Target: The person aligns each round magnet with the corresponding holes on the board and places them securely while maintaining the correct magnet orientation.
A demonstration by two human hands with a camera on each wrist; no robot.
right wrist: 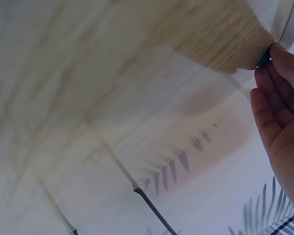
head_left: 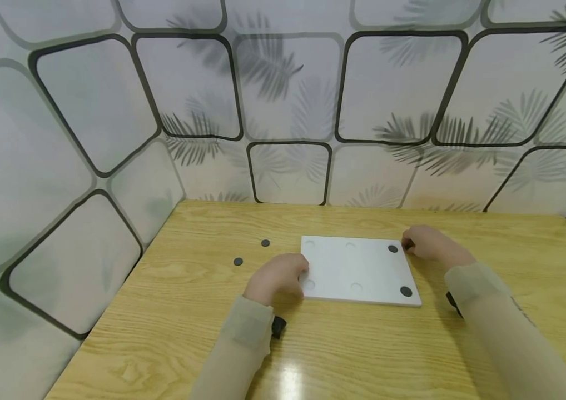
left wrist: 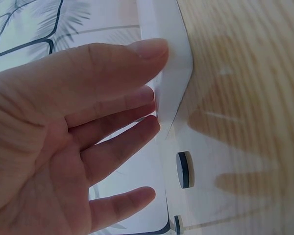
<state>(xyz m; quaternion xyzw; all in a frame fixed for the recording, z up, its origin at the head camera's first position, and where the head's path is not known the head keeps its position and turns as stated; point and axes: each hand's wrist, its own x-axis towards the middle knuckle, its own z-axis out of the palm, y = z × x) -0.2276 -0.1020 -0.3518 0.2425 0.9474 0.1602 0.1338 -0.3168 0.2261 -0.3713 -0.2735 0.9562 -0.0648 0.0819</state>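
A white board (head_left: 358, 266) with round recesses lies flat on the wooden table (head_left: 163, 333). Two dark discs (head_left: 406, 291) sit in its right-hand recesses. My left hand (head_left: 299, 273) rests against the board's left edge, and in the left wrist view its straight fingers (left wrist: 137, 54) touch the board's corner (left wrist: 179, 73). My right hand (head_left: 410, 244) is at the board's far right corner. In the right wrist view its fingertips (right wrist: 284, 54) pinch a small dark disc (right wrist: 262, 58).
Two loose dark discs (head_left: 265, 243) (head_left: 238, 261) lie on the table left of the board; the left wrist view shows them as disc (left wrist: 183, 169) and disc (left wrist: 178, 223). Patterned walls (head_left: 283, 111) close in the table at the back and left.
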